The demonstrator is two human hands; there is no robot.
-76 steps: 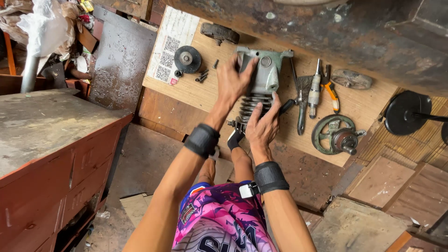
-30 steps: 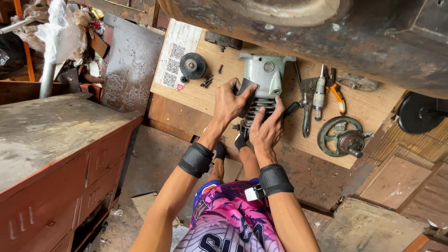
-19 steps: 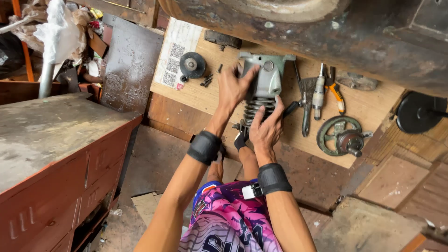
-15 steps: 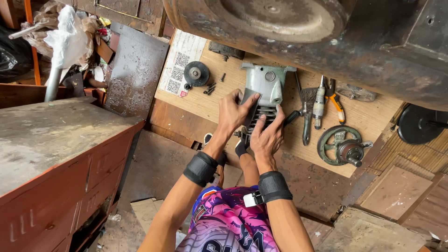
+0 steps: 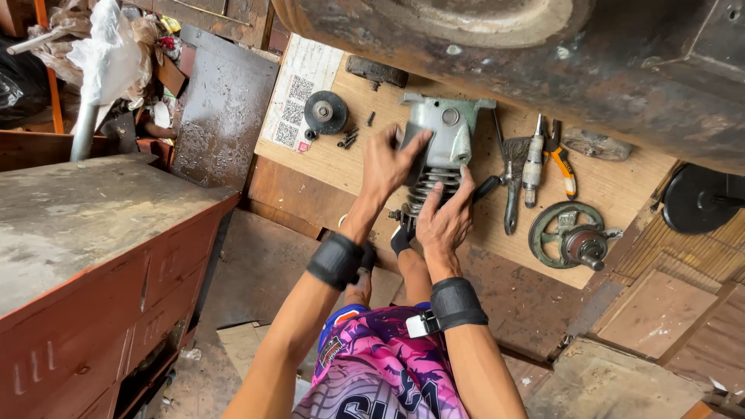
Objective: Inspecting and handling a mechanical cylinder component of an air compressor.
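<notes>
A grey-green metal machine housing with a ribbed, coil-like lower part lies on a wooden board on the floor. My left hand rests on the housing's left side, fingers spread over it. My right hand grips the ribbed lower part from below. Both wrists wear black bands. My legs and patterned pink shorts show beneath the arms.
On the board lie a small black pulley, loose screws, a wire brush, a screwdriver, orange pliers and a spoked wheel. A printed sheet is at its left. A wooden workbench stands left, a rusty machine body overhead.
The view shifted and came closer. My left hand slid slightly along the housing's left side; my right hand stays on the ribbed part.
</notes>
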